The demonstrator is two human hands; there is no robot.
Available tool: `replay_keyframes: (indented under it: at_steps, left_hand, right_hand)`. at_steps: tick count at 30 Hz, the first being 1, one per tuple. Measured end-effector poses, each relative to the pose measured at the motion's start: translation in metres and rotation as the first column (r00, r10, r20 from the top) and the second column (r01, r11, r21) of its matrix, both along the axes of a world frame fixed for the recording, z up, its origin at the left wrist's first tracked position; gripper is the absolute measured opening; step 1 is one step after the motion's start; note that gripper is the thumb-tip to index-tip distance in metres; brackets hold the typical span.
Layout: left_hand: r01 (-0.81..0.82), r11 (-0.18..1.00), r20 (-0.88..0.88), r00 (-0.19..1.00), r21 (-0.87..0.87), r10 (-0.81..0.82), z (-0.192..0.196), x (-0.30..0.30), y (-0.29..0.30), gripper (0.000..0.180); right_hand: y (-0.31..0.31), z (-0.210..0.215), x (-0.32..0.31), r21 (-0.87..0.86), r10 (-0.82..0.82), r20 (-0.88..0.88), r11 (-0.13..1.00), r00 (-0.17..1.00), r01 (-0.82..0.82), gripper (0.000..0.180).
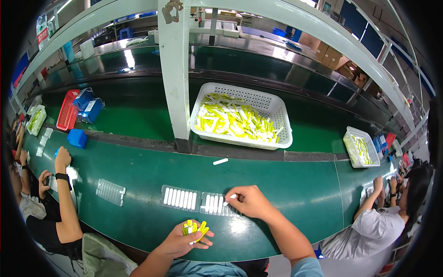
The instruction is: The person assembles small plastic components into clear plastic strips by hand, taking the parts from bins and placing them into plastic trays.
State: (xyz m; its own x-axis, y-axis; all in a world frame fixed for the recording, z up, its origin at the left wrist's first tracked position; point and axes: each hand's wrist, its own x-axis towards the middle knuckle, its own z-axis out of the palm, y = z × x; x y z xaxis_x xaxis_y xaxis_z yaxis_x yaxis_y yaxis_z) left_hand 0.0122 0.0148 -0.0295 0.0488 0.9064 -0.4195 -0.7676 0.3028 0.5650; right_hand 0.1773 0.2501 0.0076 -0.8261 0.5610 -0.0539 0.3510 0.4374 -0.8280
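My left hand (175,242) is closed around a bunch of small yellow-and-white sticks (198,229), held near the table's front edge. Between the thumb and fingers of my right hand (251,201) is a white stick (230,198). That hand is over the right part of a clear plastic tray (229,212), whose left slots hold several white sticks (212,204). Some of this tray lies hidden under my fingers. Directly to its left, another clear tray (179,208) carries a row of white sticks side by side.
A third clear tray (110,192) shows bare slots. Beyond the table, a white basket (240,140) of yellow-and-white sticks stands beside a white post (175,92). One loose stick (220,161) lies before it. Co-workers sit at left (64,203) and right (369,226).
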Motion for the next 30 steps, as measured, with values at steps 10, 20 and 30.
replay_keyframes:
  at_steps: [10,20,30]
  left_hand:
    - [-0.008,1.000,-0.006,1.000,0.006,0.008,0.000,0.000,-0.002,0.023]
    - [-0.091,0.994,-0.044,0.995,-0.059,0.089,0.009,0.011,0.000,0.022]
    - [-0.124,0.991,-0.116,0.986,-0.056,0.117,0.017,0.020,0.000,0.019]
  right_hand:
    - [-0.006,0.006,0.000,0.323,0.062,0.010,0.944,0.998,-0.062,0.056]
    - [-0.033,0.007,0.001,0.234,0.239,-0.307,0.957,0.921,-0.171,0.024]
    - [-0.018,0.000,0.010,0.073,-0.118,-0.420,0.984,0.900,0.163,0.004]
